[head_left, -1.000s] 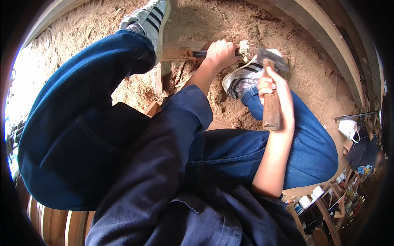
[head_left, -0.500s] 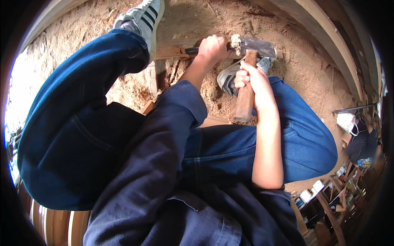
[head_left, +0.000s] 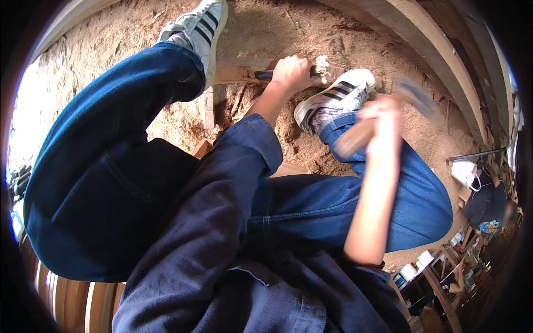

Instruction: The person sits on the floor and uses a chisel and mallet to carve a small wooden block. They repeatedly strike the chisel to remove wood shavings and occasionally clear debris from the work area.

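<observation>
My left hand [head_left: 293,74] is wrapped round a chisel [head_left: 264,74] lying nearly level, its dark metal end pointing left over a piece of wood [head_left: 230,73]. A pale, frayed butt [head_left: 322,66] sticks out on the right of that fist. My right hand [head_left: 382,114], smeared by motion, grips a hammer by its wooden handle [head_left: 354,140]. The blurred dark hammer head [head_left: 417,97] is up and to the right, apart from the chisel. Below the chisel's butt is my striped white shoe [head_left: 336,97].
Wood shavings cover the ground [head_left: 261,33]. Curved timbers [head_left: 438,50] run along the upper right. A white bucket [head_left: 465,174] and another person [head_left: 482,205] are at the far right. Slatted boards [head_left: 78,302] lie at lower left, and a cluttered bench frame [head_left: 444,294] at lower right.
The hammer has swung away from the chisel's butt, up and to the right, with my right hand. My left hand keeps its hold, nearly unmoved. My right-side shoe now shows more fully.
</observation>
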Action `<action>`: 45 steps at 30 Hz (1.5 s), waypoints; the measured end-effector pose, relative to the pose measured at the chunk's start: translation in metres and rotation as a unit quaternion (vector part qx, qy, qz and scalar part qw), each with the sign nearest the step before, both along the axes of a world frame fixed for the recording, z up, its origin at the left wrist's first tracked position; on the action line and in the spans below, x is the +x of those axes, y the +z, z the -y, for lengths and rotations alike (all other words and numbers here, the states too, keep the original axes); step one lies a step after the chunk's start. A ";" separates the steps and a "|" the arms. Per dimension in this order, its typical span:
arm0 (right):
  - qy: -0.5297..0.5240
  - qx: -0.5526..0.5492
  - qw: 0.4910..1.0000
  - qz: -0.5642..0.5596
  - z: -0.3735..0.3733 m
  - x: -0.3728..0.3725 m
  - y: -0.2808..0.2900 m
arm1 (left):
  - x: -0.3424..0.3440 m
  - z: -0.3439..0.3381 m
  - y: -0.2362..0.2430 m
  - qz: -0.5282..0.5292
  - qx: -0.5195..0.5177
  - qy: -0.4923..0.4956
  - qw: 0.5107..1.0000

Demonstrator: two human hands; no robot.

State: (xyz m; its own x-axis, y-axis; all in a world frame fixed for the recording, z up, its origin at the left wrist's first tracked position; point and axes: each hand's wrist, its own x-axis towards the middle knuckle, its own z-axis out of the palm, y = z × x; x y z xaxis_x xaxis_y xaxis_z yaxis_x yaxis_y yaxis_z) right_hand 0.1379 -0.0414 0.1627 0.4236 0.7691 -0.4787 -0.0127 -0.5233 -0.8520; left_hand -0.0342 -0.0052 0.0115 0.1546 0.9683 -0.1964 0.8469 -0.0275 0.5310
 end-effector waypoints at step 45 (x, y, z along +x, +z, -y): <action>0.000 -0.127 0.901 -0.416 -0.011 -0.011 0.012 | -0.013 0.002 -0.007 0.048 0.049 0.014 0.998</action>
State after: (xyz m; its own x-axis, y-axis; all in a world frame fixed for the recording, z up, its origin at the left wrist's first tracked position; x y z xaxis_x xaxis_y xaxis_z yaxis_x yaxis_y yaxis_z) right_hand 0.1267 -0.0306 0.1751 -0.1624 0.5907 -0.7904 -0.5918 -0.6993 -0.4010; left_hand -0.0471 -0.0069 0.0042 0.1402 0.9863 -0.0870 0.7940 -0.0595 0.6050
